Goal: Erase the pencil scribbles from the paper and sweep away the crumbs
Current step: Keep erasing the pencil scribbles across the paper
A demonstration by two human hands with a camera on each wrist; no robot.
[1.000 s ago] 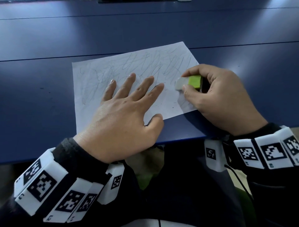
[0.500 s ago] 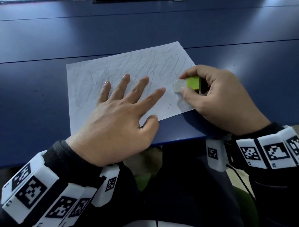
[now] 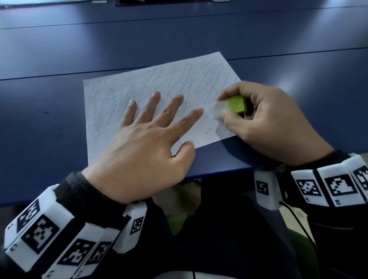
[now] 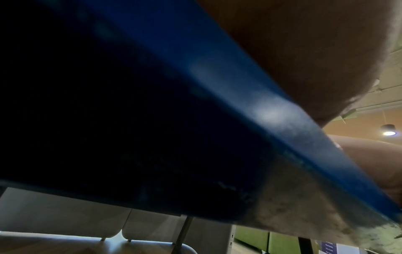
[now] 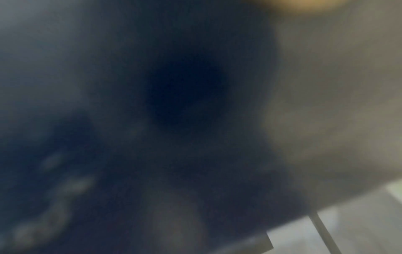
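A white sheet of paper [image 3: 111, 111] covered in grey pencil scribbles lies askew on the blue table [image 3: 179, 35]. My left hand [image 3: 147, 143] lies flat on its lower middle, fingers spread and straight, pinning it down. My right hand [image 3: 264, 119] pinches a white eraser with a green sleeve [image 3: 229, 106] between thumb and forefinger; its white end touches the paper near the right edge. A few dark crumbs [image 3: 207, 132] lie on the paper below the eraser. The left wrist view shows only the table's edge [image 4: 250, 103] from below; the right wrist view is a dark blur.
The table's front edge [image 3: 219, 171] runs just under both wrists, with my dark-clothed lap below it. Seams cross the tabletop behind the paper. Dark flat objects [image 3: 159, 2] sit at the far edge.
The eraser and my right hand have slid a little to the left over the paper, toward my left forefinger. My left hand stays flat on the sheet.
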